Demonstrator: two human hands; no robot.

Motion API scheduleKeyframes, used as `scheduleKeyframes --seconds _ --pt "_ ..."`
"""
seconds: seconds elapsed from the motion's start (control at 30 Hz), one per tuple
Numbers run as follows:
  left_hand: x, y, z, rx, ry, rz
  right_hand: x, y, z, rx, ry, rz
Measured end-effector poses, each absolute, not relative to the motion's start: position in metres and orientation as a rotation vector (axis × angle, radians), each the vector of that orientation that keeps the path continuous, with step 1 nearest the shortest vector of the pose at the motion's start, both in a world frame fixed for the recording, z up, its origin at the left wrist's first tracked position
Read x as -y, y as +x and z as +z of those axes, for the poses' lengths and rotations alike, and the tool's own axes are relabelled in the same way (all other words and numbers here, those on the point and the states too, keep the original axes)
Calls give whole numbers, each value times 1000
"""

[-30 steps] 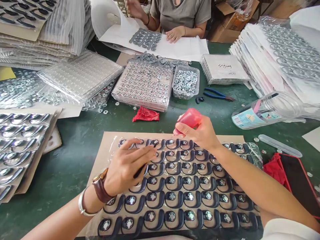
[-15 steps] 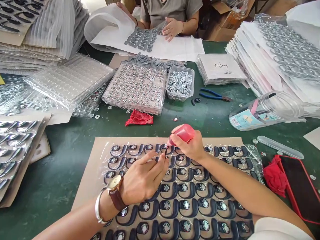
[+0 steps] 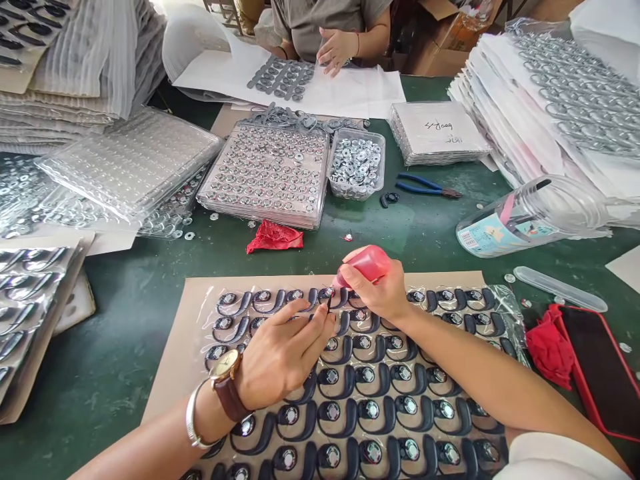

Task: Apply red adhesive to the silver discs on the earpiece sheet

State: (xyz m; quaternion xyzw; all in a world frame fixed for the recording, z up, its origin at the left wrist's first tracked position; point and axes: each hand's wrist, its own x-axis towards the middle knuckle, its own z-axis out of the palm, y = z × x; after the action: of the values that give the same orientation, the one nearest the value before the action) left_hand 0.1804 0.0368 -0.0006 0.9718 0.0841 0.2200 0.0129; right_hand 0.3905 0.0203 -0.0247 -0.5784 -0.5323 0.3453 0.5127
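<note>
My right hand (image 3: 387, 290) is wrapped round a small red squeeze bottle (image 3: 367, 263), tilted with its tip pointing down and left. The tip is at a dark hook-shaped earpiece (image 3: 327, 293) in the back row. My left hand (image 3: 287, 350) is closed on a thin dark pointed tool (image 3: 329, 303), whose tip reaches the same earpiece; most of the tool is hidden by my fingers. Rows of such earpieces with round silvery centres lie on a clear plastic sheet over a brown cardboard (image 3: 170, 347). Whether the bottle's tip touches the part I cannot tell.
Beyond the cardboard lie a red cloth (image 3: 275, 237), a tray of round parts (image 3: 265, 173), a tub of metal discs (image 3: 356, 163) and blue-handled pliers (image 3: 427, 187). On the right are a clear jar (image 3: 530, 217) and a phone (image 3: 600, 367). A co-worker's hand (image 3: 337, 50) is opposite.
My view has shifted slightly. Both my hands stay at the same earpiece with the bottle and tool. The co-worker's other hand, raised at the white sheet before, has dropped mostly out of sight.
</note>
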Motion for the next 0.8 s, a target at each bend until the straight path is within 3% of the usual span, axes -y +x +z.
scheduleKeyframes --seconds 0.8 --pt "-40 165 -7 -390 2808 677 -23 392 -26 1302 -1407 880"
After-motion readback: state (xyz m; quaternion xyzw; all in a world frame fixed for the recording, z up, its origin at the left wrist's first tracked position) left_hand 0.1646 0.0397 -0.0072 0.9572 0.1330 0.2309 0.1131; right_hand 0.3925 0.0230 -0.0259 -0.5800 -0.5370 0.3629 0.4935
